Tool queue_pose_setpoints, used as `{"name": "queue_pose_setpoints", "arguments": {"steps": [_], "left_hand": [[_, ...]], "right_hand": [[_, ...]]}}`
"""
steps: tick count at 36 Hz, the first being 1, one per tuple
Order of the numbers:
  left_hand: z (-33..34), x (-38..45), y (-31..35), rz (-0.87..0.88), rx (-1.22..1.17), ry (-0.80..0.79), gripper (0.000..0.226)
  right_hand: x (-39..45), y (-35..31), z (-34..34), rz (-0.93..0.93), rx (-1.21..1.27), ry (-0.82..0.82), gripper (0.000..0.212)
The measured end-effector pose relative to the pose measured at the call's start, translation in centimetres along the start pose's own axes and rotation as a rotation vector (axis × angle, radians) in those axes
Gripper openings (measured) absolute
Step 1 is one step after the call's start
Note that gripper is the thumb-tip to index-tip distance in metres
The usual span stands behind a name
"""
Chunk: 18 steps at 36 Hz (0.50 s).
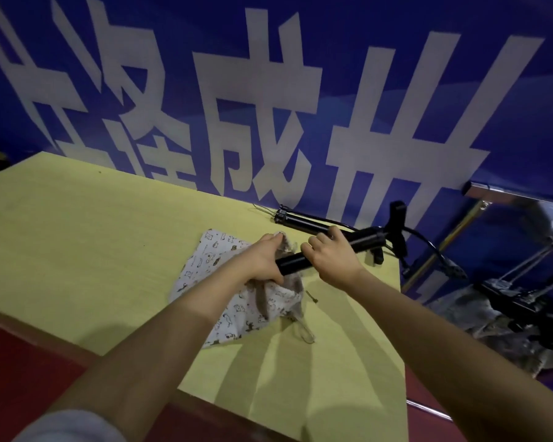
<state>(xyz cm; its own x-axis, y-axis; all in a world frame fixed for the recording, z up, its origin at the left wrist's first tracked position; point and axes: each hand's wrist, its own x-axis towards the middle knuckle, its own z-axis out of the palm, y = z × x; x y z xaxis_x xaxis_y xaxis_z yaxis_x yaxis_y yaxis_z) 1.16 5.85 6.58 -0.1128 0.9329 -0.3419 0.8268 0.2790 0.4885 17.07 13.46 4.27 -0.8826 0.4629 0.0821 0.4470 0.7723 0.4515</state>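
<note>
A black tube-shaped pump (358, 242) with a T-handle (396, 224) at its far end is held level above a yellow table (93, 237). My right hand (332, 256) grips the middle of the tube. My left hand (262, 260) grips the near end of the tube together with the mouth of a white drawstring bag (237, 301) printed with small animals. The bag lies on the table under both hands, its cord (304, 333) trailing toward me.
A second black tube (300, 221) lies at the table's far edge against a blue banner (268, 90) with large white characters. A small metal piece (312, 296) lies beside the bag. Black stands and a hose (438, 250) sit right of the table.
</note>
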Motion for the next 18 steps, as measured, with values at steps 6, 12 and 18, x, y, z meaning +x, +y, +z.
{"name": "queue_pose_setpoints", "arguments": {"steps": [6, 12, 18], "left_hand": [[1.5, -0.1, 0.0, 0.01, 0.171, 0.281, 0.045], [1.6, 0.5, -1.1, -0.045, 0.043, 0.447, 0.035], [0.5, 0.4, -1.9, -0.051, -0.062, 0.512, 0.036]], "right_hand": [[2.0, 0.2, -1.1, -0.077, -0.103, 0.329, 0.008], [1.8, 0.2, -1.7, -0.052, -0.04, 0.584, 0.033], [0.7, -1.0, -0.8, 0.117, 0.254, 0.509, 0.021]]}}
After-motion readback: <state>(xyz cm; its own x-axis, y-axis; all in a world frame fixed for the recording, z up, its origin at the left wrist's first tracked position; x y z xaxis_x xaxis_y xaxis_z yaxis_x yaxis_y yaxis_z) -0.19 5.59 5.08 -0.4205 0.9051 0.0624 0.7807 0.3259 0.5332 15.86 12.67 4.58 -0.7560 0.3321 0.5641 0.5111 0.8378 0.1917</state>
